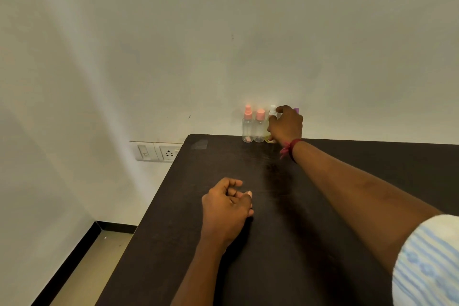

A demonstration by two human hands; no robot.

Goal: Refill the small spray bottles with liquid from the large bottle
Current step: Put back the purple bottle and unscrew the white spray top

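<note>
The right hand (285, 124) is grasping the white-capped bottle (272, 109) at the table's (223, 156) twelve o'clock edge, pink-capped spray bottles (248, 126) at its nine o'clock; the left hand (224, 208) is resting loosely curled, empty.

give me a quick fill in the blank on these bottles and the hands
The leftmost bottle and its neighbour both have ___ caps.
The right hand grips the white-capped bottle, ___ from the left in the row.
The left hand rests on the dark table and holds ___.
A red thread circles the right ___.
Missing words: pink; third; nothing; wrist.
</note>
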